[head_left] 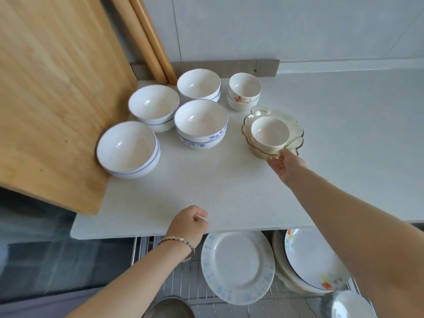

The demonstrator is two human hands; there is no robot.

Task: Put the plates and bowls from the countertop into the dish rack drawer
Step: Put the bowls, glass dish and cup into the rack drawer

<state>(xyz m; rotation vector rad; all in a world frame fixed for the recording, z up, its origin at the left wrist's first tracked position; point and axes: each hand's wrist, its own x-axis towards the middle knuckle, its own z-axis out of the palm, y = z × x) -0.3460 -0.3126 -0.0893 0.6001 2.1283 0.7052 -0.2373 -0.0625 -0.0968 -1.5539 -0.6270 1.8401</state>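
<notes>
Countertop (229, 191) bears scalloped, gold-rimmed glass dish (295, 134) cradling white bowl (269, 134).

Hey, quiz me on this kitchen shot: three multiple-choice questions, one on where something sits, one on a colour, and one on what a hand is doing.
1. Where does the small white bowl nearest the right hand sit? A in the glass dish; B in a sink; C on the floor.
2. What colour is the pattern on the leftmost plate in the drawer? A green; B black; C blue.
3. What is the right hand doing? A hanging idle; B gripping the glass dish's rim; C closed in an empty fist.
Answers: 1 A, the scalloped glass rim surrounds the bowl. 2 C, pale blue flowers ring it. 3 B, the thumb is over the rim and the fingers are beneath.
</notes>
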